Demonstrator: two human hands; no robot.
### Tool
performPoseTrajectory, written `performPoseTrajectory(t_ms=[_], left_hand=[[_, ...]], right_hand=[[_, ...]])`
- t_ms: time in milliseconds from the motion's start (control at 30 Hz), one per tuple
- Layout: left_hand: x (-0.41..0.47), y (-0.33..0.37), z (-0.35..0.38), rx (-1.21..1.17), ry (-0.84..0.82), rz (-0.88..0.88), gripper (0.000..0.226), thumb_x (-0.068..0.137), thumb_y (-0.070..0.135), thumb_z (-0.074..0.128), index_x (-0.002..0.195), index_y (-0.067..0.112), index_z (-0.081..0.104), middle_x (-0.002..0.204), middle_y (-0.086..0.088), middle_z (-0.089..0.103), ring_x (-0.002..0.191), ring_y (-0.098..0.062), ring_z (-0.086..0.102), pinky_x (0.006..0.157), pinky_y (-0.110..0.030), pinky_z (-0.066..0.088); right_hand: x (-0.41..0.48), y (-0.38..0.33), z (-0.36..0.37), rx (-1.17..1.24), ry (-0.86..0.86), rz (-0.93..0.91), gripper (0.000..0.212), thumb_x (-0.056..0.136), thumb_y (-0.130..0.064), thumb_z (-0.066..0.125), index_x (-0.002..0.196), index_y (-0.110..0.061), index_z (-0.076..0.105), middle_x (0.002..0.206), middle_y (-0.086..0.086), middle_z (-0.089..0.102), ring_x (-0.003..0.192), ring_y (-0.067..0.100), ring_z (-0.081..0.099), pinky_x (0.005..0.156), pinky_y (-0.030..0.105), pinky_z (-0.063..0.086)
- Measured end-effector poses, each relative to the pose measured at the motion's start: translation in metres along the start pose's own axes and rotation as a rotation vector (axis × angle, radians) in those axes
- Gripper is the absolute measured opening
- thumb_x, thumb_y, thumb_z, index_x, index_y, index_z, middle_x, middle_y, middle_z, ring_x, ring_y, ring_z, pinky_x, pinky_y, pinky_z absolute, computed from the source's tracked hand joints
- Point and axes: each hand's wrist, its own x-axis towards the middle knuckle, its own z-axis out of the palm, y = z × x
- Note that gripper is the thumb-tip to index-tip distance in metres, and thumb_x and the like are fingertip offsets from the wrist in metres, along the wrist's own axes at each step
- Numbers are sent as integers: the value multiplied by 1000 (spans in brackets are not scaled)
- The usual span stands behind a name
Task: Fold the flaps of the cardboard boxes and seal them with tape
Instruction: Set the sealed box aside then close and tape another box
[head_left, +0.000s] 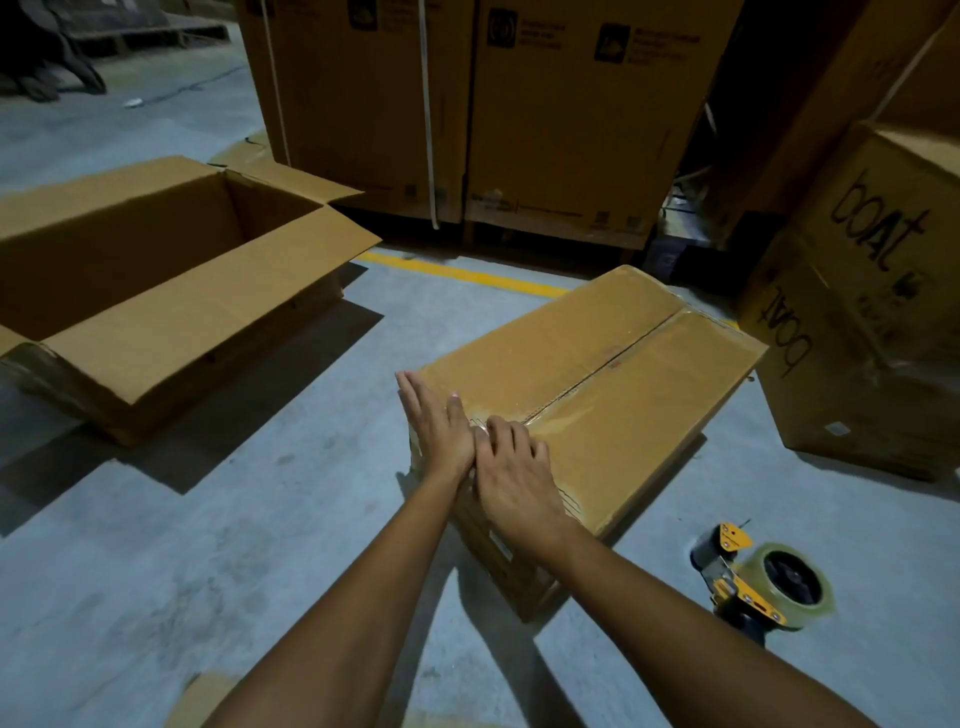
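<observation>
My left hand (435, 427) lies flat with fingers straight and together, pressed along the near left edge of the closed box (592, 395). My right hand (511, 467) rests beside it, touching it at the wrist, fingers spread loosely and open, palm down on the near end of the tape (597, 371) that runs along the seam where the two top flaps meet. Neither hand grips anything.

The box sits on the grey floor (182, 545) right in front of me, turned at an angle. To my right, on the floor near the box, lies the tape gun (763, 582), yellow with a clear roll. To the left stands an open box (156, 291), flaps spread outward, well apart from the closed one. Behind are tall cartons (467, 104) and, at the right, stacked boxes marked "boat" (872, 291). A yellow line (457, 273) crosses the floor beyond.
</observation>
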Motion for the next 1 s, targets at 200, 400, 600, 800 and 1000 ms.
performPoseTrajectory(t_ms=[200,400,600,800,1000], left_hand=[[19,11,-26,-28,-79,-185,65,101,36,51,155,18,20,161,-6,22,146,-33,21,118,-49,25],[36,-4,-51,102,-183,-59,60,91,45,65,138,13,45,137,-9,51,125,-30,52,104,-44,46],[42,-14,-43,47,-176,111,62,94,23,67,149,18,40,151,-2,42,138,-17,40,106,-25,34],[36,-6,-49,97,-208,87,62,96,29,65,150,19,37,150,-6,42,136,-23,42,103,-29,37],[-10,2,-65,189,-194,28,65,96,33,64,151,14,35,149,-12,43,133,-31,46,106,-42,44]], right_hand=[[6,2,-17,-38,-153,-40,42,96,-29,49,134,-15,39,137,11,40,121,28,40,98,43,38],[40,-7,-27,95,-40,111,42,100,-47,44,130,-17,47,130,10,47,120,28,45,96,49,42],[38,-14,8,50,-47,59,56,98,-36,52,146,-16,33,152,16,32,137,35,32,111,54,30],[34,8,-9,96,-335,-55,103,87,-37,75,160,-19,5,168,16,-3,154,38,-2,124,49,5],[-50,25,-30,3,-188,2,77,96,-72,15,152,-23,36,164,10,27,152,27,24,124,55,12]])
